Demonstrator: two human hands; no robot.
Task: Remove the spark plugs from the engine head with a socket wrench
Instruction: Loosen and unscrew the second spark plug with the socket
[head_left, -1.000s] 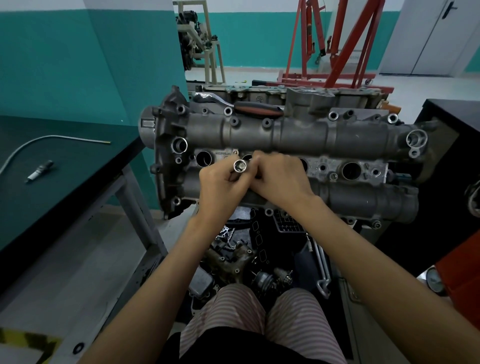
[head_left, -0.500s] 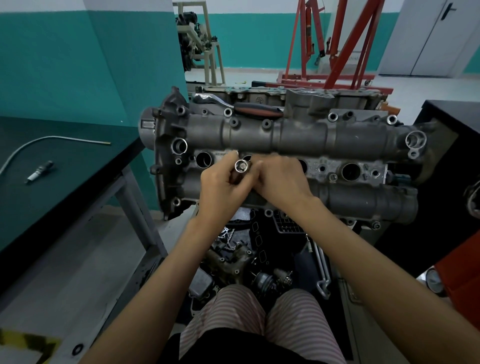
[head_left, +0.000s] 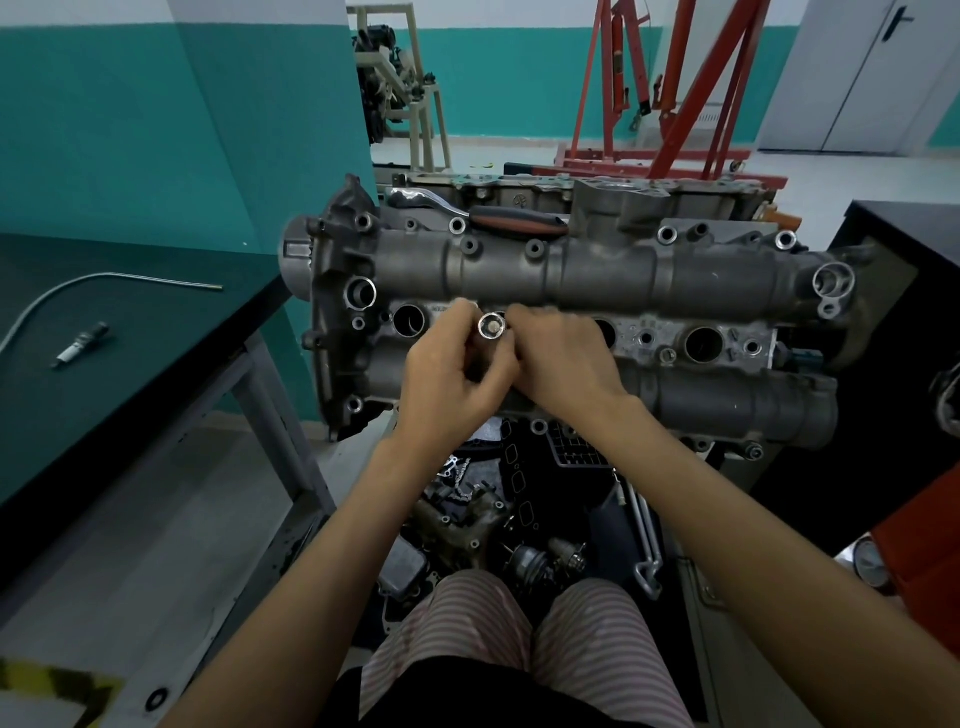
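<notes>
Since one second our hands barely move: left hand (head_left: 457, 379) grips the socket (head_left: 492, 326) over the engine head (head_left: 597, 275), right hand (head_left: 566, 364) pinches it. One spark plug (head_left: 80, 344) lies on the desk's left edge; others seem left.

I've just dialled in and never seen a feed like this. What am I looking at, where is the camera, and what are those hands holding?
This is one view, from a camera worn on a person's head, looking down at their bare hands. In front is a grey engine head with a row of round plug wells. The left hand grips a shiny socket, its open end facing the camera; the right hand closes in beside it, its fingertips hidden. A ratchet wrench lies on top of the head. On the green bench at left lie a spark plug and a thin bent rod.
</notes>
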